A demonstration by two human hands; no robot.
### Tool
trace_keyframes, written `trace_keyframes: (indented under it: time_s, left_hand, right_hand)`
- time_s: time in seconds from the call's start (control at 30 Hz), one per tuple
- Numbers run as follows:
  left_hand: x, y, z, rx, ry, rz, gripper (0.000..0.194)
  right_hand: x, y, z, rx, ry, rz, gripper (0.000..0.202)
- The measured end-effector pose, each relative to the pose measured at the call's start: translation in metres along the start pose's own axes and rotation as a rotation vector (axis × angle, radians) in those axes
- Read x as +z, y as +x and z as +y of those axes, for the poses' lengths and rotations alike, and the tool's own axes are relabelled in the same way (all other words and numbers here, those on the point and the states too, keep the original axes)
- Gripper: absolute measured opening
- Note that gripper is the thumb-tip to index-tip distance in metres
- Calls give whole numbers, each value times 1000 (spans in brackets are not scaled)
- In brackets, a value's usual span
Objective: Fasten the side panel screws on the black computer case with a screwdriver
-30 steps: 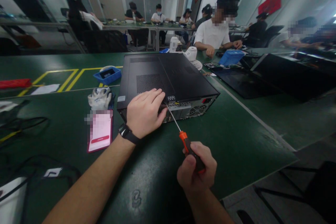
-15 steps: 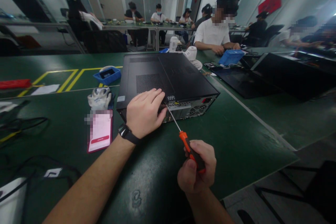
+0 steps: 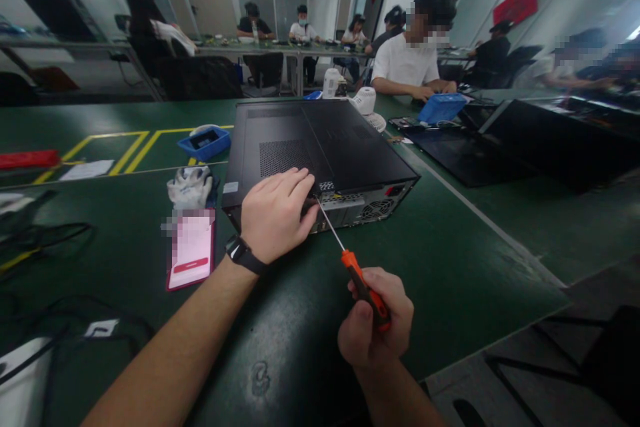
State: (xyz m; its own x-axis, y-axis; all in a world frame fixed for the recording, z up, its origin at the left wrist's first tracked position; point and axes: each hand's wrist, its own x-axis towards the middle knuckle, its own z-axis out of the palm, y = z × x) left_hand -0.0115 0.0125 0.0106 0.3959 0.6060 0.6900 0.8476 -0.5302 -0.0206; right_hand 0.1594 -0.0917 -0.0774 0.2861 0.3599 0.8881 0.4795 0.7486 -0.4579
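Observation:
A black computer case (image 3: 340,140) lies flat on the green table (image 3: 450,267), its rear panel with fan grille facing me. My right hand (image 3: 380,320) is wrapped round the orange and black handle of a screwdriver (image 3: 356,270). The thin shaft runs up and left, and its tip meets the top of the rear panel. My left hand (image 3: 280,213) rests on the near left corner area of the case, fingers lying on the top cover and thumb at the rear edge beside the tip. Whatever lies beneath its palm is hidden.
Left of the case are grey-white gloves (image 3: 191,188), a pink-screened phone (image 3: 193,253) and a blue tray (image 3: 205,143). Black cables (image 3: 55,233) lie at far left. Dark panels (image 3: 470,153) and a blue box (image 3: 441,109) are at right, near a person in white (image 3: 407,63).
The screwdriver handle has turned in my right hand, showing its orange and black parts differently. My left hand stays in place on the case.

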Motion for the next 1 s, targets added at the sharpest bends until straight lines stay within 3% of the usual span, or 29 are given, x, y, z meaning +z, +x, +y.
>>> trace_keyframes:
  time_s: [0.37,0.67,1.0]
  left_hand:
    - [-1,0,0,-5,-8,-3,42]
    - [0,0,0,1,-4,7,42]
    - [0,0,-1,-2,-16,1,43]
  right_hand:
    - [1,1,1,-40,-41,58,31]
    - [1,0,1,11,75,-10,34]
    - [-4,-3,5,-13,-55,22,30]
